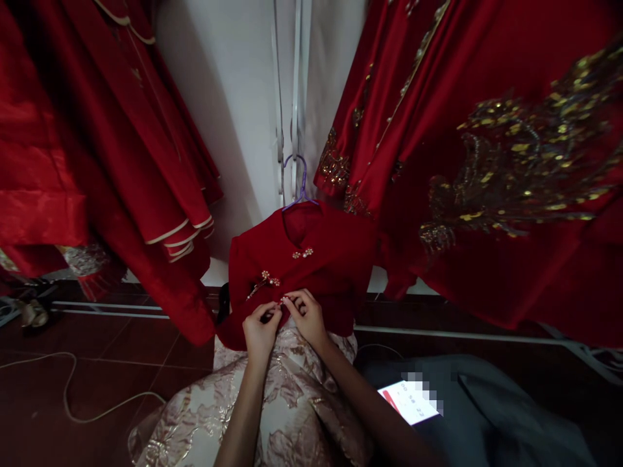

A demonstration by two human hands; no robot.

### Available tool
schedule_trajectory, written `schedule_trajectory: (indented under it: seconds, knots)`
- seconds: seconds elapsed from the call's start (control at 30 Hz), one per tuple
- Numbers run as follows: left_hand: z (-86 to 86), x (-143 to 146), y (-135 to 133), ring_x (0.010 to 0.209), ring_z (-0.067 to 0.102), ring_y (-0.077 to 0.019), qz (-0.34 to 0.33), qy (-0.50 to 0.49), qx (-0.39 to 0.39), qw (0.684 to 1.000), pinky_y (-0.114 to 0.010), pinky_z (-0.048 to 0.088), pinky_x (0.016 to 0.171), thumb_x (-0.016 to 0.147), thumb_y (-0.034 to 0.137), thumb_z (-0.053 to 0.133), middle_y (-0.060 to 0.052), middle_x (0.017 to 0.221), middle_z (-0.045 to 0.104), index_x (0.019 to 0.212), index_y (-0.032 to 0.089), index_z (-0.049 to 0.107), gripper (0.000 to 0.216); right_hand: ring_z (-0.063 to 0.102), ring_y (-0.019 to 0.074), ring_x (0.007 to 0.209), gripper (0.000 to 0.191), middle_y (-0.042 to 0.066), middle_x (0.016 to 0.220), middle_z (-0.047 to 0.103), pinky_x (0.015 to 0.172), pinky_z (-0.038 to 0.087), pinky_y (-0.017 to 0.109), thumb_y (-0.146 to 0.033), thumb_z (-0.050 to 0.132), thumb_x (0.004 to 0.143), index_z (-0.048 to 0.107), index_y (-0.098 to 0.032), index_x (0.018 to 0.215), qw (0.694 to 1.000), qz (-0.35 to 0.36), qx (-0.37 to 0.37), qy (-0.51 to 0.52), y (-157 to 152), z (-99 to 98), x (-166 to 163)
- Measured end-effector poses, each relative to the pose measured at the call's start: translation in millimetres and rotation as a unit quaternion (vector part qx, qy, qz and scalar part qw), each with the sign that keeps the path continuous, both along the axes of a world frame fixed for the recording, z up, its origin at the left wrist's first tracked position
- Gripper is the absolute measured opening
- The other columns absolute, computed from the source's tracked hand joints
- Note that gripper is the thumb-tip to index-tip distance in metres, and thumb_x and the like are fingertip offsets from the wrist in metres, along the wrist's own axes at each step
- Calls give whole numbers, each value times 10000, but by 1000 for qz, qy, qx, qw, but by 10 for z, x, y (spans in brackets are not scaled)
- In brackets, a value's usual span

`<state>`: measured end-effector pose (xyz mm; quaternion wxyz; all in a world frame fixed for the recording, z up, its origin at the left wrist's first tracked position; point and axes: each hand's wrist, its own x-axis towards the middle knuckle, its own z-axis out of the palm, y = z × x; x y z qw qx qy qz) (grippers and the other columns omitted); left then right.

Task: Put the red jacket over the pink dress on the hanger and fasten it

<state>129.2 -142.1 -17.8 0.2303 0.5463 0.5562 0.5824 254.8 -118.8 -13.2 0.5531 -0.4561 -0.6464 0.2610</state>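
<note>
A red jacket [331, 259] hangs by its shoulders from a purple hanger [302, 185], low in the middle of the view. Jewelled flower fasteners [302, 253] with pearls sit at its front, and a second flower ornament [268, 279] with a dangling strand lies lower left. At the lower front edge, my left hand [261, 327] is closed in a pinch on the jacket. My right hand [307, 318] pinches the same spot, with a small pale ornament between the fingertips. Below the hands spreads a pale brocade skirt [287, 402] with a metallic pattern.
Red garments [126, 149] hang close on the left, and a red garment with gold sequins [487, 259] on the right. A lit phone [411, 399] rests on grey-blue cloth [477, 402]. White rack bars [462, 334] run near the tiled floor; a cable [73, 402] lies left.
</note>
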Motion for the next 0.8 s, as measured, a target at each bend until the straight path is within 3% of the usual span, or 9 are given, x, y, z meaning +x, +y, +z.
schedule_trajectory:
  seconds: [0.23, 0.37, 0.47, 0.63, 0.8]
  knots:
    - [38, -67, 17, 677, 641, -150, -62, 7, -9, 998, -258, 510, 665, 730, 341, 635, -44, 796, 712, 833, 179, 715, 208, 506, 98, 606, 159, 18, 790, 560, 531, 411, 208, -310, 523, 835, 612, -191, 892, 1000, -6, 9, -13, 3, 6, -9]
    - [28, -46, 12, 760, 639, -158, -47, -10, -13, 999, -272, 500, 726, 787, 340, 566, -49, 839, 693, 900, 171, 662, 225, 420, 83, 515, 340, -37, 712, 481, 492, 379, 205, -186, 567, 727, 492, -206, 1058, 999, -26, 20, 20, -19, -39, -11]
    - [-22, -50, 21, 769, 623, -145, -8, -48, 4, 999, -277, 496, 739, 840, 323, 478, -62, 930, 654, 1004, 175, 587, 247, 409, 80, 502, 427, -68, 669, 408, 472, 354, 194, -110, 550, 644, 423, -216, 1038, 998, -25, 31, 50, -38, -88, 5]
    - [-69, -79, 29, 721, 586, -128, 46, -63, 34, 996, -259, 482, 701, 823, 255, 475, -40, 873, 594, 906, 179, 544, 132, 429, 80, 533, 332, -39, 734, 439, 495, 371, 205, -120, 527, 671, 423, -209, 974, 997, -20, 49, 62, -53, -104, 29]
    - [36, -48, -17, 751, 564, -140, 4, 25, 30, 999, -254, 462, 690, 783, 217, 519, -40, 852, 586, 843, 181, 614, 117, 422, 92, 517, 213, -62, 622, 398, 493, 365, 204, -162, 520, 734, 456, -207, 932, 998, -25, 25, 43, -57, -69, 23]
